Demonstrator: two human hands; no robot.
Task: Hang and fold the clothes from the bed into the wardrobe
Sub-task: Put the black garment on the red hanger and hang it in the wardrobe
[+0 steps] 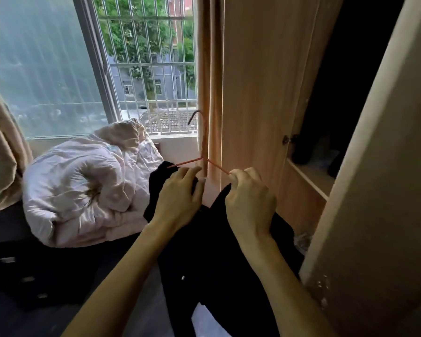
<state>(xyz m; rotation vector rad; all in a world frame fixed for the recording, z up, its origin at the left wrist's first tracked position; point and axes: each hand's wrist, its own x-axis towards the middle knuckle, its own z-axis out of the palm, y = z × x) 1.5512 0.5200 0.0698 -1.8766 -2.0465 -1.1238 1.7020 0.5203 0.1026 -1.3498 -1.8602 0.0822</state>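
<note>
Bedroom by a barred window [144, 69], an open wooden wardrobe [253, 93] on the right. Near the middle, a black garment [204, 251] hangs half threaded onto a thin red wire hanger [205, 142], just left of the wardrobe's edge. It looks soft, light and limp, likely to slip off bare wire, so it is best held at the shoulders. The left hand [178, 198] pinches cloth at the hanger's left arm. The right hand [249, 198] is curled around the right arm's end. A crumpled white duvet [83, 186] lies far left.
</note>
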